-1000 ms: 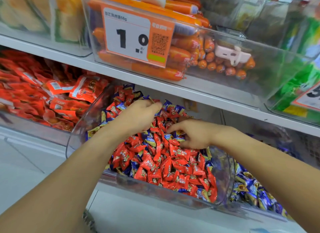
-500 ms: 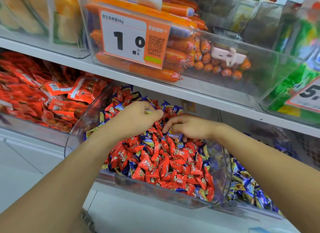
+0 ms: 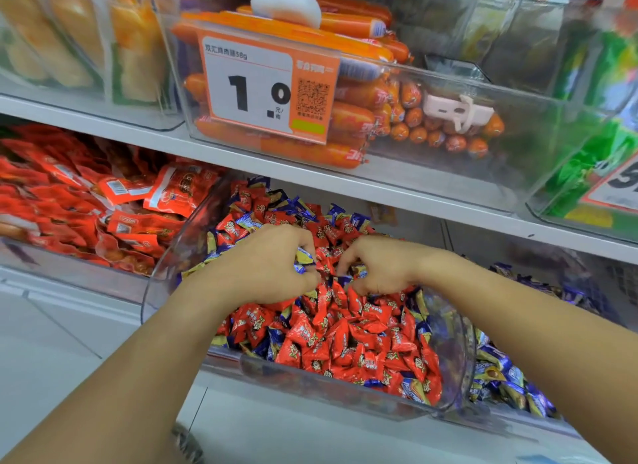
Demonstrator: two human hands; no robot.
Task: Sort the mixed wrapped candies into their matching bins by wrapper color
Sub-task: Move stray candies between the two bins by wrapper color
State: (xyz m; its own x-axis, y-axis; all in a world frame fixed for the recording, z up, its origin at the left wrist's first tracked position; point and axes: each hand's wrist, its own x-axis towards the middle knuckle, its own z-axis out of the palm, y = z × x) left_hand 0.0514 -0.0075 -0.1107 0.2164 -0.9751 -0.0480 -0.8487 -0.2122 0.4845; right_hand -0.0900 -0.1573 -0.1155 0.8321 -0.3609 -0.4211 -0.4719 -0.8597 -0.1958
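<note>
Shop shelf (image 3: 310, 173), lower tier: clear tilted bin (image 3: 345, 387) below the price tag (image 3: 266, 87), holding red candies (image 3: 331, 339) mixed with blue candies (image 3: 416, 391). Left hand (image 3: 266, 266), over the bin's middle, curled round several blue ones. Right hand (image 3: 376, 266), just beside it, fingertips pinching into the heap; contents uncertain. Blue-candy bin (image 3: 511, 391) lies right of the tilted bin, nearer the right hand.

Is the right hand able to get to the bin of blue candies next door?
Probably yes. The right hand is in the mixed bin, and the blue candies lie just right of its wall, open on top.
</note>
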